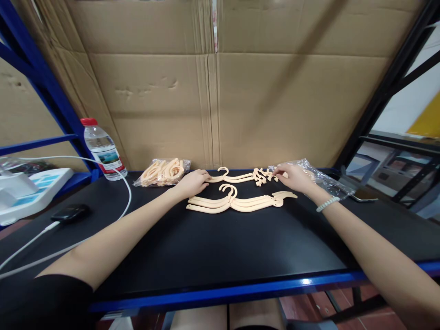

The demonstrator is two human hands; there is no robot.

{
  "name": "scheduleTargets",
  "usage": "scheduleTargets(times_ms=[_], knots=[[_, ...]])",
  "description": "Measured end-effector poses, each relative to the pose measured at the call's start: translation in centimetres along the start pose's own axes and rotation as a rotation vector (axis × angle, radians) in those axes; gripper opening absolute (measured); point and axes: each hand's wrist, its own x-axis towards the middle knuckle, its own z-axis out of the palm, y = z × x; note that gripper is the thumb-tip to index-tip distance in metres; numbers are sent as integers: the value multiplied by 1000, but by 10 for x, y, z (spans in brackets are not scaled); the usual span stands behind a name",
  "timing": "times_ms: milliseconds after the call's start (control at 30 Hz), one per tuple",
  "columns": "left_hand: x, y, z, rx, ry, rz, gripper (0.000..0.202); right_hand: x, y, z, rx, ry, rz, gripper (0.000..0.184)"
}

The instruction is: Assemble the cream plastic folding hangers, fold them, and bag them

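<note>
My left hand [194,183] has its fingers closed at the left end of a cream plastic clothes hanger [239,178], which lies at the back of the black table. At that hanger's right end sits a small pile of cream plastic pieces [263,176]. Over the right edge of this pile is my right hand [294,178], fingers bent and thumb drawn in; what they pinch, if anything, is too small to tell. In front, several similar hangers [213,205] lie side by side, hooks pointing away from me. A flat curved cream piece [287,195] is at their right end.
A clear bag of cream parts [161,173] lies left of my left hand. Crumpled clear plastic [330,183] is beyond my right wrist, beside a phone-like flat object [364,196]. At left are a water bottle [103,149], white cables, a power strip [41,190] and a black device [70,212].
</note>
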Motion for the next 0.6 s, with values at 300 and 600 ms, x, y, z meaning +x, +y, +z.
scheduleTargets(times_ms=[300, 600], knots=[[0, 3, 3, -28, 64, -36, 18, 3, -5, 8, 52, 26, 27, 21], [-3, 3, -8, -32, 142, -49, 16, 2, -15, 12, 159, 56, 12, 19]])
